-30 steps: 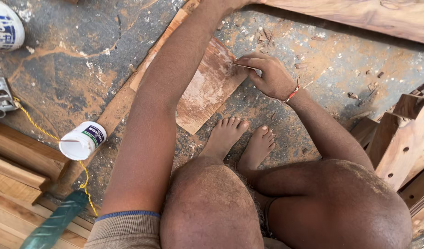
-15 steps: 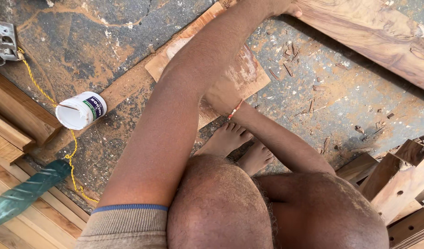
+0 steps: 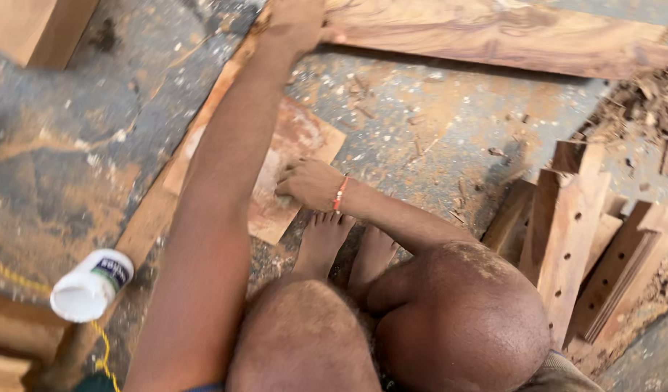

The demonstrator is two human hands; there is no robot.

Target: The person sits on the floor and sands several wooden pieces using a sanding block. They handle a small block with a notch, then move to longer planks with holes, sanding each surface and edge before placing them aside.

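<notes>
- Head view, taking the flat reddish wood sheet (image 3: pixel 290 170) on the floor (image 3: pixel 450 116) as the landmark: the right hand (image 3: pixel 308 183) rests on the sheet's near right part, fingers curled low against the surface. Its grip is narrow, but whether anything is pinched inside cannot be told.
- A second ago that hand worked at the sheet's far right edge with a thin sliver between its fingers; now it sits closer to the person's bare feet (image 3: pixel 345 247), just below the sheet's near corner. The work appears to have shifted from the edge to the face.
- The left hand (image 3: pixel 296 22) reaches past the sheet's far corner to the long wooden plank (image 3: pixel 508 33) and lies on its end; the grip is blurred, so I cannot tell whether it clasps the plank.
- Left of and nearer than the sheet lies a white plastic jar (image 3: pixel 87 287) on its side, beside a yellow cord (image 3: pixel 14 279).
- Right of the sheet stand drilled wooden pieces (image 3: pixel 573 232), well apart from it.
</notes>
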